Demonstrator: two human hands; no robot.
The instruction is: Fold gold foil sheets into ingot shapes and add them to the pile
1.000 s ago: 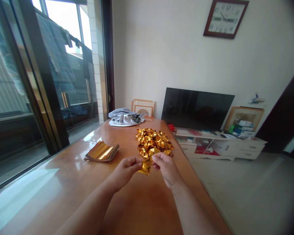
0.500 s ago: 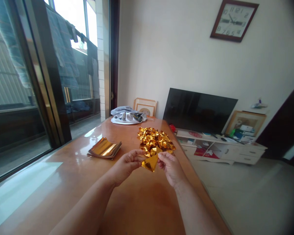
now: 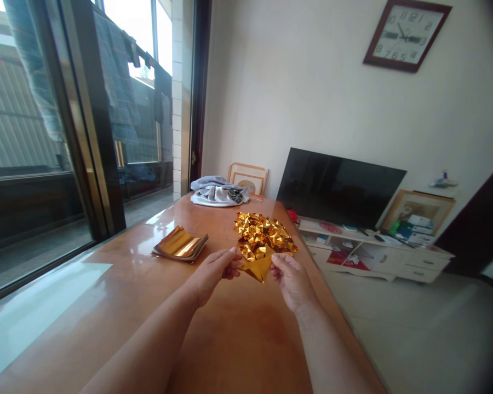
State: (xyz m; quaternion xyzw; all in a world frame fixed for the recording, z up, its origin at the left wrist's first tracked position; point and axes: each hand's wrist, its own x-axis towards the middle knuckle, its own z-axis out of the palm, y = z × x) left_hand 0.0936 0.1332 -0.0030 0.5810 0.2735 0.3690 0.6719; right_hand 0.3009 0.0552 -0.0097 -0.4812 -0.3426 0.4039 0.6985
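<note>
A partly folded piece of gold foil paper [image 3: 259,269], roughly triangular with its point down, is stretched between my hands above the table. My right hand [image 3: 291,279] pinches its right edge between thumb and fingers. At its left corner my left hand [image 3: 217,272] is closed, the fingertips on that corner. Just behind the paper lies a pile of folded gold foil pieces [image 3: 267,232], pointed and shiny. To the left of my left hand rests a stack of flat gold foil sheets [image 3: 181,244], curling up at the edges.
The glossy brown table [image 3: 230,339] carries a bundle of grey and white cloth [image 3: 219,191] at its far end. Sliding glass doors [image 3: 86,137] border the left. Beyond the table's right edge stand a white cabinet [image 3: 419,262] and a large black television [image 3: 340,186].
My left hand has shifted its hold outward to the paper's left corner, thumb now raised. The folded paper looks wider and more spread. The whole view has shifted slightly.
</note>
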